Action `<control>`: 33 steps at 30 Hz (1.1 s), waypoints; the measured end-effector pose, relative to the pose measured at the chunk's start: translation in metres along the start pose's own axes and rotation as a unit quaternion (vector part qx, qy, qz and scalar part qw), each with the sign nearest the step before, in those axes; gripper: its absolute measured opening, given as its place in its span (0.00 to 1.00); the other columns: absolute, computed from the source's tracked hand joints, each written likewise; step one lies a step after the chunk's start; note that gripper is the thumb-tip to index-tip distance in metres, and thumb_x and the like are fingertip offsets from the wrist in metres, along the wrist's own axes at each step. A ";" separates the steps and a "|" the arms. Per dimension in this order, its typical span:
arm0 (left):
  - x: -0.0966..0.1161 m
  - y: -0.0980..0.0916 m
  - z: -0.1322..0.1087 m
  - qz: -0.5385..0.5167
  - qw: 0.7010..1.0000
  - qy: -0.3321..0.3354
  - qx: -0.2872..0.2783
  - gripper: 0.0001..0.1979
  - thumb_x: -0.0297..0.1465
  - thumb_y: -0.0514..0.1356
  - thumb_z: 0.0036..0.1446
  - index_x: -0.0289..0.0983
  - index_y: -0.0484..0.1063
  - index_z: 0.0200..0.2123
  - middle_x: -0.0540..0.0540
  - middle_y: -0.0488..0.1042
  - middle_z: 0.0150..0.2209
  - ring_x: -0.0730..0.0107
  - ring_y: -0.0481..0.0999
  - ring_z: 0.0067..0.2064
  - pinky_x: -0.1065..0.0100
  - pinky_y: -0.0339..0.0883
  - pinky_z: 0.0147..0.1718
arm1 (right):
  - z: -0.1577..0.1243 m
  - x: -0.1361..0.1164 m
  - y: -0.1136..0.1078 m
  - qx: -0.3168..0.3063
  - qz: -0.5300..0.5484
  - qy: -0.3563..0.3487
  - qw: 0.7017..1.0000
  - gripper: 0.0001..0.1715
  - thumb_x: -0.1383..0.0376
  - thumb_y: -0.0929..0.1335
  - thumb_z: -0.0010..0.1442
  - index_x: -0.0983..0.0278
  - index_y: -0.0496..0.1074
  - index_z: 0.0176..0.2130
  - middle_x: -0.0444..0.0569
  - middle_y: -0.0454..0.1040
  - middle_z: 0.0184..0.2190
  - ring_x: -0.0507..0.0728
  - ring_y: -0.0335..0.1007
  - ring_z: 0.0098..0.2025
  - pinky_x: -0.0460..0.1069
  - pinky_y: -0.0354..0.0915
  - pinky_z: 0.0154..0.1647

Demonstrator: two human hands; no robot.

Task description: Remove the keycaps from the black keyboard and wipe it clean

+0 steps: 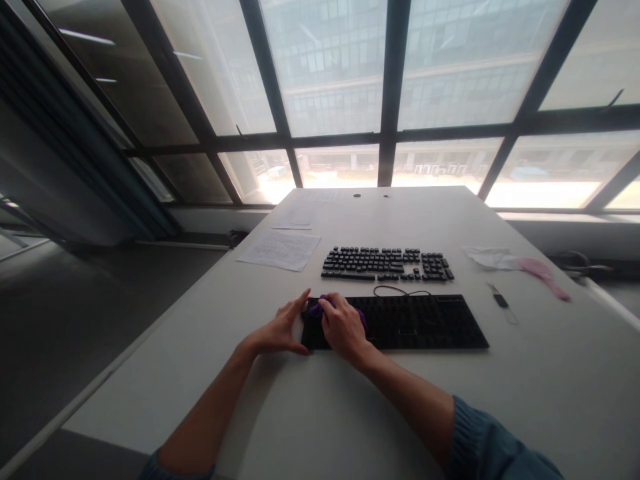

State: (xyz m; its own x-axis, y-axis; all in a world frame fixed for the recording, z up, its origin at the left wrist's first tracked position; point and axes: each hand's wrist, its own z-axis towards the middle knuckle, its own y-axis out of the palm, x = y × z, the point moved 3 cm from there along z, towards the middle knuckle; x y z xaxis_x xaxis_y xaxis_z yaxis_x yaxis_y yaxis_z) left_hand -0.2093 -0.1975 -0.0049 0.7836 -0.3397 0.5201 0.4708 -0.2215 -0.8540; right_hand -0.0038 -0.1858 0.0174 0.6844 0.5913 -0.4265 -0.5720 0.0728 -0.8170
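Observation:
A black keyboard base (425, 327), with its keycaps off, lies flat on the white table. My left hand (283, 328) spans its left end, thumb at the front edge and fingers at the back edge, gripping it. Bunched under my right hand (344, 327) is a purple cloth (361, 319), pressed onto the left part of the base. My right fingers are closed on this cloth and hide much of it. Behind the base, the loose black keycaps (365, 260) stand laid out in keyboard order. A thin cable (395, 289) curls between the two.
Papers (283, 250) lie at the back left of the table (390, 400). On the right are a crumpled white tissue (493, 258), a pink-handled item (543, 275) and a small keycap puller (500, 300) with wire loops. Large windows rise beyond the far edge.

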 end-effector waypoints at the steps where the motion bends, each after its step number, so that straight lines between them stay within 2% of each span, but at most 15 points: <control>1: 0.000 0.000 0.000 0.000 1.000 0.001 0.000 0.72 0.40 0.76 0.37 0.49 0.26 0.71 0.36 0.51 0.68 0.42 0.52 0.68 0.42 0.44 0.65 | 0.000 -0.002 0.000 -0.007 0.002 -0.023 1.000 0.19 0.69 0.62 0.66 0.61 0.71 0.54 0.52 0.69 0.54 0.58 0.65 0.53 0.49 0.64 0.52; 4: -0.001 0.000 0.000 0.000 1.000 0.006 0.000 0.71 0.42 0.76 0.37 0.48 0.26 0.71 0.36 0.50 0.69 0.42 0.52 0.68 0.43 0.45 0.65 | -0.001 -0.005 0.001 -0.034 -0.004 -0.070 0.997 0.17 0.68 0.63 0.66 0.61 0.72 0.52 0.52 0.70 0.55 0.59 0.64 0.53 0.50 0.63 0.53; 6: -0.001 -0.001 0.000 -0.001 1.000 0.006 0.000 0.71 0.43 0.76 0.37 0.48 0.27 0.71 0.36 0.50 0.69 0.42 0.53 0.68 0.44 0.46 0.65 | -0.001 -0.005 0.004 -0.046 -0.013 -0.074 0.996 0.16 0.68 0.62 0.66 0.62 0.74 0.50 0.52 0.70 0.54 0.59 0.64 0.52 0.51 0.63 0.53; 12: 0.000 -0.001 0.000 -0.005 1.000 0.005 0.000 0.72 0.42 0.76 0.37 0.48 0.26 0.71 0.36 0.54 0.68 0.42 0.54 0.68 0.43 0.46 0.65 | 0.002 0.005 0.008 -0.039 -0.045 0.029 0.998 0.16 0.72 0.61 0.65 0.65 0.74 0.47 0.56 0.72 0.49 0.60 0.65 0.50 0.52 0.63 0.51; 15: 0.000 0.000 0.001 -0.007 1.000 0.004 -0.004 0.72 0.42 0.76 0.37 0.49 0.26 0.71 0.36 0.53 0.68 0.42 0.55 0.67 0.43 0.45 0.65 | 0.004 0.010 0.003 -0.018 -0.053 0.068 0.996 0.18 0.73 0.60 0.65 0.66 0.73 0.50 0.57 0.72 0.50 0.61 0.65 0.50 0.53 0.63 0.52; 17: 0.000 0.000 0.001 -0.006 1.000 0.004 -0.006 0.72 0.41 0.76 0.37 0.49 0.26 0.71 0.36 0.52 0.68 0.42 0.54 0.68 0.43 0.44 0.65 | 0.005 0.010 0.000 -0.018 -0.053 0.052 0.997 0.20 0.73 0.60 0.66 0.66 0.71 0.53 0.58 0.70 0.53 0.61 0.63 0.52 0.53 0.62 0.54; 21: 0.000 0.000 0.001 0.002 1.000 0.010 -0.005 0.72 0.41 0.76 0.38 0.49 0.24 0.71 0.36 0.47 0.70 0.43 0.50 0.69 0.43 0.44 0.66 | 0.003 -0.001 -0.001 -0.054 -0.044 -0.081 0.994 0.23 0.70 0.61 0.66 0.66 0.67 0.59 0.57 0.65 0.60 0.62 0.60 0.56 0.54 0.61 0.57; 23: 0.000 0.000 0.001 0.004 1.000 0.014 -0.004 0.71 0.42 0.76 0.39 0.49 0.24 0.71 0.36 0.45 0.71 0.43 0.50 0.69 0.43 0.44 0.66 | 0.001 -0.006 0.001 -0.064 -0.043 -0.114 0.990 0.23 0.67 0.62 0.67 0.66 0.67 0.59 0.57 0.65 0.60 0.62 0.60 0.56 0.55 0.61 0.56; 26: -0.002 0.000 0.001 0.004 1.000 0.016 -0.003 0.71 0.43 0.75 0.39 0.49 0.25 0.71 0.36 0.46 0.71 0.42 0.50 0.69 0.43 0.46 0.66 | 0.001 -0.005 0.004 -0.060 -0.052 -0.093 0.992 0.22 0.65 0.63 0.67 0.67 0.67 0.59 0.57 0.68 0.58 0.63 0.60 0.55 0.56 0.61 0.54; 30: -0.004 0.000 0.001 -0.001 1.000 0.006 -0.003 0.71 0.43 0.76 0.38 0.48 0.27 0.71 0.35 0.49 0.70 0.40 0.52 0.68 0.42 0.46 0.65 | 0.003 0.000 0.007 -0.053 -0.056 -0.048 0.996 0.21 0.72 0.62 0.64 0.66 0.70 0.55 0.55 0.70 0.56 0.62 0.62 0.52 0.54 0.61 0.52; 33: -0.003 0.000 0.001 -0.003 1.000 0.002 -0.005 0.71 0.42 0.76 0.37 0.49 0.26 0.71 0.35 0.50 0.69 0.41 0.53 0.68 0.42 0.47 0.65 | 0.004 0.002 0.007 -0.055 -0.043 -0.038 0.997 0.19 0.72 0.62 0.64 0.64 0.73 0.52 0.53 0.71 0.55 0.61 0.62 0.51 0.53 0.61 0.53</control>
State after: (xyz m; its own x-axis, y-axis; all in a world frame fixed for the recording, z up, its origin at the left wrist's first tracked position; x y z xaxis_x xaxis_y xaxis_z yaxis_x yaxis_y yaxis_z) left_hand -0.2116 -0.1957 -0.0069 0.7792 -0.3419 0.5253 0.4716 -0.2323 -0.8507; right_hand -0.0081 -0.1812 0.0121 0.6902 0.6466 -0.3250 -0.4566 0.0407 -0.8887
